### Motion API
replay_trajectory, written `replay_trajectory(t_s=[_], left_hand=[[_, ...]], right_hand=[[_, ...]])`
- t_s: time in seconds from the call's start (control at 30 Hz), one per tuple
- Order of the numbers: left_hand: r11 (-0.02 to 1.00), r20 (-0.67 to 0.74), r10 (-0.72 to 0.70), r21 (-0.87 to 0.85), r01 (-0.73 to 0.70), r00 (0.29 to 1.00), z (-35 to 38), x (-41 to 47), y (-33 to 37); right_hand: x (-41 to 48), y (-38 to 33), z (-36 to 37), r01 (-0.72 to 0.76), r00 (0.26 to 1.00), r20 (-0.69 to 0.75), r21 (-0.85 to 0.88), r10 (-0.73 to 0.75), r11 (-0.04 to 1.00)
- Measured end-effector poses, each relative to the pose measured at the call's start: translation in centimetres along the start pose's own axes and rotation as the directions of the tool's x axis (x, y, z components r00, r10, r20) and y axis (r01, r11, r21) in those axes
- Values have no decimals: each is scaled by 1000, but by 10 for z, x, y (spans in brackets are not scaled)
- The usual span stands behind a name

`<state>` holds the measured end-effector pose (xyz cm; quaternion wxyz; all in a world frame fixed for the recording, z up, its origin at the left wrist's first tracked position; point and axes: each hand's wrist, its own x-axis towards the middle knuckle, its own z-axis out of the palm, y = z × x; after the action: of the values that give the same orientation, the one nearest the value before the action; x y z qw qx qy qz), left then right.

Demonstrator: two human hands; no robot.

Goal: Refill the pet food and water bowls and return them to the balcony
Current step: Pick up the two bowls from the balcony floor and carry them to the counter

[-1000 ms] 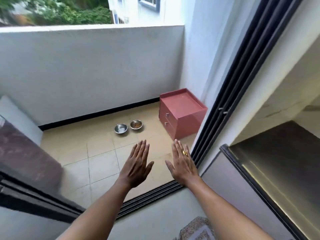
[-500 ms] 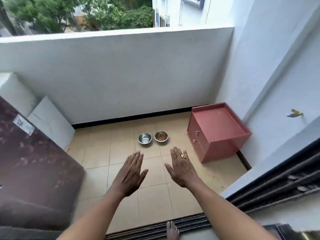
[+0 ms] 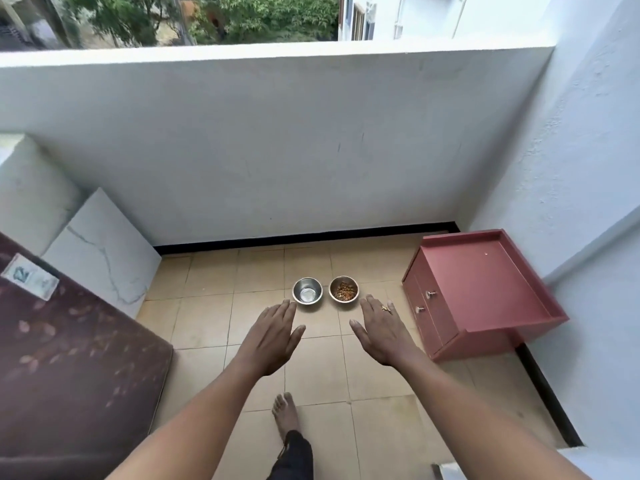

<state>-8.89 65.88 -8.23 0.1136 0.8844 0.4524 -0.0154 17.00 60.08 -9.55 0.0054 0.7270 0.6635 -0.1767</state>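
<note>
Mattress (image 3: 69, 358) and white marble slab (image 3: 100, 251) lean at left. The left hand (image 3: 270, 336) is held flat and empty. On the tiled floor (image 3: 207, 317) beyond it, the water bowl (image 3: 307, 290) sits just beside the kibble bowl (image 3: 343, 289). The right hand (image 3: 384, 332) is likewise flat and empty. A red cabinet (image 3: 485, 289) stands at right.

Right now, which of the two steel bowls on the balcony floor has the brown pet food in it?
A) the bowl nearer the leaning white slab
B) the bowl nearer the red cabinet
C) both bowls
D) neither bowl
B. The food bowl, with brown pellets in it, is the one nearer the red cabinet; the other bowl shows only shiny metal inside.
</note>
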Motion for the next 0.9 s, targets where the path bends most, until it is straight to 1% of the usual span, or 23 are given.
replay_trajectory(t_s=[0.07, 0.13, 0.23, 0.33, 0.47, 0.6, 0.77, 0.9], left_hand=[[1000, 39, 19, 4, -19, 999, 10, 36, -26], [1000, 97, 20, -12, -19, 995, 19, 71, -53], [996, 192, -60, -51, 71, 980, 32, 120, -92], [982, 273, -134, -90, 164, 953, 39, 153, -126], [968, 335, -190, -91, 233, 923, 53, 201, -163], [948, 362, -241, -112, 299, 900, 89, 262, -189], [909, 409, -285, -170, 380, 867, 196, 345, -213], [869, 475, -321, -195, 454, 819, 314, 404, -235]], right_hand=[[38, 5, 4, -9, 1000, 3, 11, 9, 1000], [70, 10, 12, -47, 998, 38, 5, 47, 999], [117, 22, 28, -145, 984, 114, 34, 141, 989], [153, 31, 42, -218, 964, 173, 87, 201, 972], [200, 49, 59, -319, 931, 228, 130, 284, 939], [267, 80, 94, -388, 906, 261, 199, 333, 900], [369, 129, 191, -476, 864, 326, 284, 383, 833], [453, 167, 289, -548, 820, 393, 326, 416, 771]])
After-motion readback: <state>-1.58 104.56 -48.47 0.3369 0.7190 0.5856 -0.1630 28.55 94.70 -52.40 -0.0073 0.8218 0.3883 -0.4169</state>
